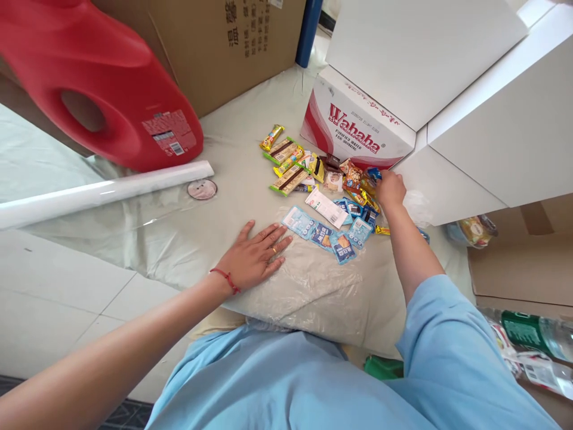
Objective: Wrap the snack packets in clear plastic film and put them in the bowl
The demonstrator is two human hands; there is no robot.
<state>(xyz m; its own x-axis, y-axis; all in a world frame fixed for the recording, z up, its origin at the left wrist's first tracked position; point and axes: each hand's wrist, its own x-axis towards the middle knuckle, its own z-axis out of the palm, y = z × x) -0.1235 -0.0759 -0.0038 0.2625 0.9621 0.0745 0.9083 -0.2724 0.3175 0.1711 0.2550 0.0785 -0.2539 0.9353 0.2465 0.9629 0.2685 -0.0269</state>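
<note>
While a big red jug (147,113) fills the upper left of the frame, a white roll (107,191) lies below it, its end near a pinkish disc (202,189) on the pale sheet (242,173). At the centre, I see the person's left hand (255,254) pressed palm down, fingers spread, holding nothing, its fingertips just beside the light-blue packets (321,236). Behind those, right of centre, sits a loose heap of wrapped snacks (333,181), with a long white packet (329,209) along its near edge. A Wahaha carton (353,128) stands behind the heap. At the heap's right end, the right hand (391,190) reaches down, fingers bent at a blue wrapper (374,174); from here I can't tell whether they grip it. Farther right rests a clear bag of food (472,231), and plastic bottles (530,331) lie at lower right.
</note>
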